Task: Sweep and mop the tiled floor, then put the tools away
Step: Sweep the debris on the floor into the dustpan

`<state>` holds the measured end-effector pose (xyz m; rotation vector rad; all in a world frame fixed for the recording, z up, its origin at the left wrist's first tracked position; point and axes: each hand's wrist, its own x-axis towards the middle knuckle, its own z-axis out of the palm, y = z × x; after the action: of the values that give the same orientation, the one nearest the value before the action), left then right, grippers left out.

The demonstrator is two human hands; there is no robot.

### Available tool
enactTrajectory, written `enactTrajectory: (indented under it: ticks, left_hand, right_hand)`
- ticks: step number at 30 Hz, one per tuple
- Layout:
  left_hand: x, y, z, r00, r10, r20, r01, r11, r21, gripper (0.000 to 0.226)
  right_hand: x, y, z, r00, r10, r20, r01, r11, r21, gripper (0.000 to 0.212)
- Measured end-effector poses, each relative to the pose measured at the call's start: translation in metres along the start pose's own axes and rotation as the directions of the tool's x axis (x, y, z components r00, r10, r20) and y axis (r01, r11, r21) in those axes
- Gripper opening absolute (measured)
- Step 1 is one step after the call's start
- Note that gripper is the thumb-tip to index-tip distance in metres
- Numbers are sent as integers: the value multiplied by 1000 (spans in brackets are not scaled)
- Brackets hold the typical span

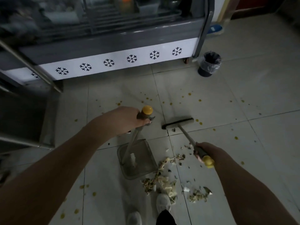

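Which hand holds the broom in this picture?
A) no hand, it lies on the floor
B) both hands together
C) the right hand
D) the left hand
C: the right hand grips the handle of the broom, while the left hand grips the handle of the dustpan.

Pale off-white tiled floor (243, 88) has dark grout lines, scattered yellow-orange droplet spots (200, 100) and a beige-green pile of scraps (164, 181). Grey display freezer (103, 46) carries a white lower band printed with a row of black snowflakes; round black bin (209, 64) has a clear plastic liner. Grey-headed broom (178, 123) and grey dustpan (141, 161) both have silver shafts, dark grips, yellow end caps; shoes (163, 202) white.
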<state>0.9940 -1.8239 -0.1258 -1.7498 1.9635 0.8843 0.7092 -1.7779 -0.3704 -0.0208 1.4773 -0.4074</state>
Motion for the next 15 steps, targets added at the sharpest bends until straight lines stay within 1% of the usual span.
enactTrajectory:
  ticks: [4,6,9,11,13,15]
  left_hand:
    - [4,21,-3,1000,20,10,-20,999,31,41]
    - [2,32,-6,999,33,19,-34,999,42,45]
    - [-2,46,-10,997,67,34,-69,997,44,50]
    - [-5,51,-11,997,72,37,-74,996,45,51]
    - [-6,54,-10,997,76,33,-78,995,55,51]
    - [-6,54,-7,996,84,28,-86,994,62,53]
  right_hand:
    - [-26,49,-15,990,102,-94,-100,995,20,13]
    - [-40,67,-20,982,126,-137,-126,992,5,12]
    - [-57,66,-21,986,99,-131,-105,994,-43,8]
    - [-64,55,-20,993,42,-111,-47,998,-45,11]
    - [-63,49,-23,998,3,-66,-2,1000,10,16]
    - [-58,48,-28,1000,-3,-25,4,999,37,17]
